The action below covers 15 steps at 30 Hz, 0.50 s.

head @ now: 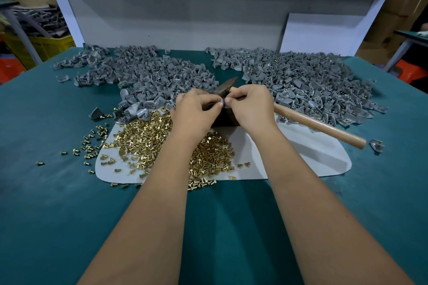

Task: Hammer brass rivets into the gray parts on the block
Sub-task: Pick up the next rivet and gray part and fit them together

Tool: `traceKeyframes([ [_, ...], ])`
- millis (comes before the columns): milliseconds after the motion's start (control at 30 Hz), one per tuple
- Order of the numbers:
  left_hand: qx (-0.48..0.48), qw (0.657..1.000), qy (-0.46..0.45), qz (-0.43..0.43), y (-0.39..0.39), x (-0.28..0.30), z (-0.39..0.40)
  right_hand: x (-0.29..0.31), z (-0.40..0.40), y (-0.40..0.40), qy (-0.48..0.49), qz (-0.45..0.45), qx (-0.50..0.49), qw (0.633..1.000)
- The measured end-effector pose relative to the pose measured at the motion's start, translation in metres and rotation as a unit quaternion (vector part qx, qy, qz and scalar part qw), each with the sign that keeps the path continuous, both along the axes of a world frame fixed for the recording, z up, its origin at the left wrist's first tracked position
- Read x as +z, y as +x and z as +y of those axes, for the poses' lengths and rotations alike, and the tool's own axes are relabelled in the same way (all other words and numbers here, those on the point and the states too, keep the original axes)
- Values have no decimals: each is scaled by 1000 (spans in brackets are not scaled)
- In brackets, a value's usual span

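A small gray part (pixel 222 103) sits pinched between my two hands directly above the dark block (pixel 225 118). My left hand (pixel 194 111) pinches it with curled fingertips; my right hand (pixel 251 109) pinches it too, with the hammer (pixel 317 122) lying under the hand, its head beside the block (whether the rivet is seated I cannot tell). I judge the step as alignment: seat the rivet square before striking. Loose brass rivets (pixel 148 141) lie on the white mat (pixel 312 157), with gray piles (pixel 312 85) behind on either side.
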<state>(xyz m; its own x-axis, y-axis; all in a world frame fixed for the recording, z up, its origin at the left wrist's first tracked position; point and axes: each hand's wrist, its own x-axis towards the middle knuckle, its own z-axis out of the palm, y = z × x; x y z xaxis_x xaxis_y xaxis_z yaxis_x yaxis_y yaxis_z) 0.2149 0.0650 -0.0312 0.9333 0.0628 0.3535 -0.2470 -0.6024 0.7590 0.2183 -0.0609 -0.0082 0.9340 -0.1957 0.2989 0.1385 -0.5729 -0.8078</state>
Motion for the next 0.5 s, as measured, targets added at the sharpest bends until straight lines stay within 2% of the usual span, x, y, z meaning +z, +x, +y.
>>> traceKeyframes([
  [333,4,1000,10,-4,3,-1,0,4,-5,-2,-25,18,15,999],
  [500,16,999,31,-8,3,-2,0,3,-3,-2,34,32,11,999],
])
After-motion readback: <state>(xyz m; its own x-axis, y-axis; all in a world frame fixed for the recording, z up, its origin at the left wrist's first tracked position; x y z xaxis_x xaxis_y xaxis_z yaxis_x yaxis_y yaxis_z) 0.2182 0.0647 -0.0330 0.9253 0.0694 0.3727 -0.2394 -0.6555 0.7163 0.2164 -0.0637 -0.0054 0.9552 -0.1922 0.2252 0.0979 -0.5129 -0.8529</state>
